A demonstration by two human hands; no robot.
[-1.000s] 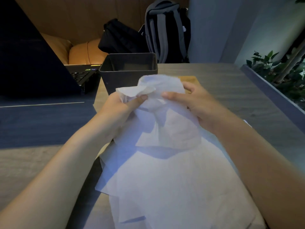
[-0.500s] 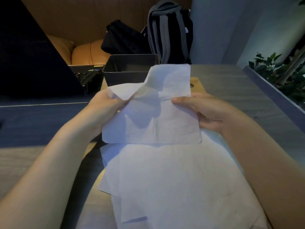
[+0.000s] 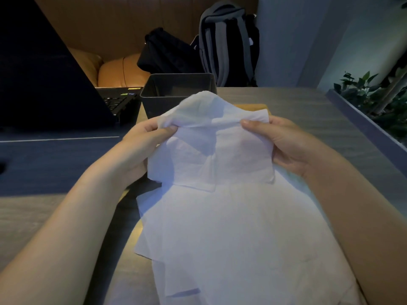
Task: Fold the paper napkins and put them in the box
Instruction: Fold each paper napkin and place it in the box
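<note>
Folding in hand: left hand [image 3: 145,137] and right hand [image 3: 279,142] each pinch the raised napkin [image 3: 211,155] over the stack [image 3: 237,234], apparently half-folded; next, crease it squarely before the box [image 3: 176,100] behind.

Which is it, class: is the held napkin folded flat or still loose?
Still loose: both hands pinch the napkin aloft, its top edge flopping unevenly.

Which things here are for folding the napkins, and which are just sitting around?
For the job: the napkin pinched by the left hand and right hand; the napkin pile underneath; the dark box.

Just sitting around: laptop, backpack, black bag, plant.
</note>
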